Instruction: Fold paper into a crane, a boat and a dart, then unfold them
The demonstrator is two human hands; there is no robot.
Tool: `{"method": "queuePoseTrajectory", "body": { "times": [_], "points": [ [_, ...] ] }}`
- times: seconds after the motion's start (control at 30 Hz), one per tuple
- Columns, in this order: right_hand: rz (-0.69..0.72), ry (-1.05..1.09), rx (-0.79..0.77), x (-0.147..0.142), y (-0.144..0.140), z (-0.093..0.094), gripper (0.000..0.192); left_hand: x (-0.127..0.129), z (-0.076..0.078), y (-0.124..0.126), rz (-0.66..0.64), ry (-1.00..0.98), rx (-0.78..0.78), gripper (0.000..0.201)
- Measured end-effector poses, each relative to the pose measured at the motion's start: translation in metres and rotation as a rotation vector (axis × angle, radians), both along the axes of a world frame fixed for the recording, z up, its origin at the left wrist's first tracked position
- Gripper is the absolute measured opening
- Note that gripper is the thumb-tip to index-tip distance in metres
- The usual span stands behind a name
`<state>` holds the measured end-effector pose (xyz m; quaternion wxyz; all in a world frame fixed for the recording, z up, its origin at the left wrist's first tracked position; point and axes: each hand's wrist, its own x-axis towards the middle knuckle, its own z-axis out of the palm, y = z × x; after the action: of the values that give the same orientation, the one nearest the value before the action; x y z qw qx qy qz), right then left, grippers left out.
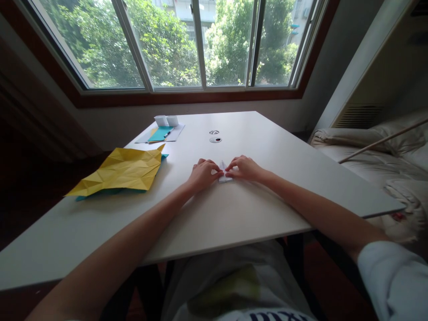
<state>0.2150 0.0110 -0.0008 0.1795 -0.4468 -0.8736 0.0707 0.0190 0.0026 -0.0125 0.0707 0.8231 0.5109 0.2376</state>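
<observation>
A small folded piece of white paper (225, 179) lies on the white table, its pointed tip facing away from me. My left hand (204, 171) pinches its left side between thumb and fingers. From the other side, my right hand (245, 168) pinches the right side the same way, so the fingertips of both hands nearly meet over the middle. The fingers cover part of the folds, and the finer creases are too small to make out.
On the left of the table (267, 205) lies a creased yellow paper sheet (125, 169) over a teal one (100, 192). Farther back are a teal pad (161, 133), a pen (168, 133) and white paper boxes (172, 120). Two round discs (215, 140) lie beyond my hands.
</observation>
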Motion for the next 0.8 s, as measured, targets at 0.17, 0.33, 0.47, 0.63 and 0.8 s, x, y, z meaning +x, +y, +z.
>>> {"method": "queuePoseTrajectory", "body": {
  "times": [0.17, 0.33, 0.47, 0.63, 0.8],
  "points": [
    [0.092, -0.027, -0.068, 0.008, 0.000, 0.005, 0.044, -0.007, 0.004, -0.001, -0.014, 0.047, -0.081, 0.036],
    [0.139, -0.022, -0.095, 0.013, -0.001, 0.006, 0.049, -0.013, 0.008, -0.003, -0.045, 0.082, -0.141, 0.046],
    [0.141, -0.047, -0.084, 0.014, -0.001, 0.007, 0.035, -0.013, 0.008, -0.006, -0.052, 0.088, -0.118, 0.043],
    [0.082, -0.030, -0.076, 0.012, 0.004, 0.001, 0.040, -0.013, 0.007, -0.005, -0.029, 0.084, -0.099, 0.049],
    [0.041, 0.017, -0.092, 0.013, 0.010, -0.008, 0.057, -0.011, 0.007, -0.003, 0.065, 0.085, -0.133, 0.065]
  ]
}}
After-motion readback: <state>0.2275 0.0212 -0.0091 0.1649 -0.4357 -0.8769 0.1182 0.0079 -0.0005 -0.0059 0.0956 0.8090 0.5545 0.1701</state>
